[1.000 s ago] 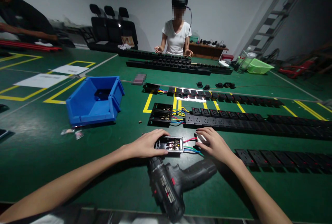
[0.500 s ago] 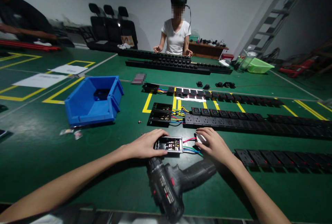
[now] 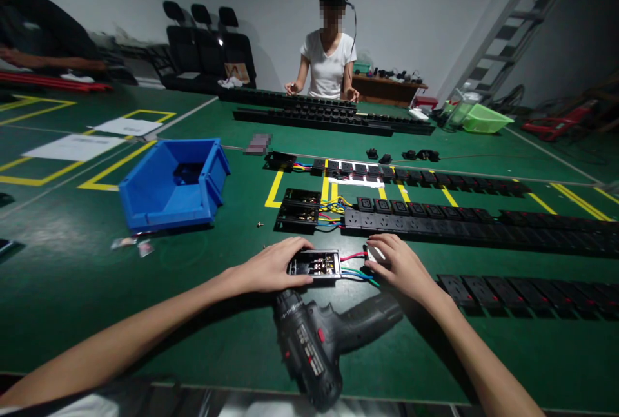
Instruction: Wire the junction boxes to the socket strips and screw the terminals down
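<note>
Open black box point(image 3: 314, 264): on green tabletop point(image 3: 232, 352), between drill point(image 3: 309, 346) and socket strips point(image 3: 416, 227); room lies leftward. Long axis left-right, wires point(image 3: 354, 256) exiting right. Left hand point(image 3: 278, 265) clasps box; right hand point(image 3: 394, 262) at white piece point(image 3: 376, 254), grip indeterminable.

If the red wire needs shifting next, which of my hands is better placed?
Probably your right hand: it's beside the red wire's outer end, while your left hand is busy gripping the open black box.
</note>
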### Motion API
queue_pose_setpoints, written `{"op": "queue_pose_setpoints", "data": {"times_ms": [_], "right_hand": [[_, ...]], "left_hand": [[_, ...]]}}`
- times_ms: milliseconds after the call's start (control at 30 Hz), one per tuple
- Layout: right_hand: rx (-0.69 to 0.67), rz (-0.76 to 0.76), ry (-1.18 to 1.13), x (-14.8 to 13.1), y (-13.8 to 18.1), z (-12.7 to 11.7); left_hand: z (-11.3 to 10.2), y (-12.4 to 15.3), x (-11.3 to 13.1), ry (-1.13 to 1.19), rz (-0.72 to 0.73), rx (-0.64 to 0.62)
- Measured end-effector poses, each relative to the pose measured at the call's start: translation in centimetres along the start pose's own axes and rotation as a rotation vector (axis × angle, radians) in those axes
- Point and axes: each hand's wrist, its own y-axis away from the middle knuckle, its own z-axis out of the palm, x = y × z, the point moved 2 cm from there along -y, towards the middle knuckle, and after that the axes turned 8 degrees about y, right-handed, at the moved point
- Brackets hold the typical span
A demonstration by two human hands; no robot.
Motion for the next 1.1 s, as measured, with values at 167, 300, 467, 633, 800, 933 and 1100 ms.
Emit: {"op": "queue_pose_setpoints", "data": {"times_ms": [167, 300, 467, 633, 800, 933, 1100], "right_hand": [[-0.006, -0.013, 0.0, 0.0, -0.1, 0.2], [-0.002, -0.015, 0.013, 0.0, -0.1, 0.0], [0.045, 0.043, 0.006, 0.9, 0.7, -2.0], [0.115, 0.146, 0.025, 3.6, 3.3, -4.4], [0.163, 0.269, 0.129, 9.2, 9.0, -5.4], [0.231, 0.434, 0.075, 13.4, 13.9, -5.6], [0.066, 0.453, 0.035, 13.8, 15.3, -4.7]], "left_hand": [[0.0, -0.3, 0.0, -0.017, 0.024, -0.029], [0.0, -0.5, 0.8, -0.095, 0.103, 0.016], [1.4, -0.1, 4.4, -0.232, 0.336, 0.03], [5.7, 1.0, 8.4, -0.212, 0.581, -0.226], [7.9, 1.4, 9.0, -0.252, 0.562, -0.274], [7.4, 1.7, 8.3, -0.238, 0.549, -0.29], [5.5, 3.1, 7.4, -0.236, 0.502, -0.33]]}}
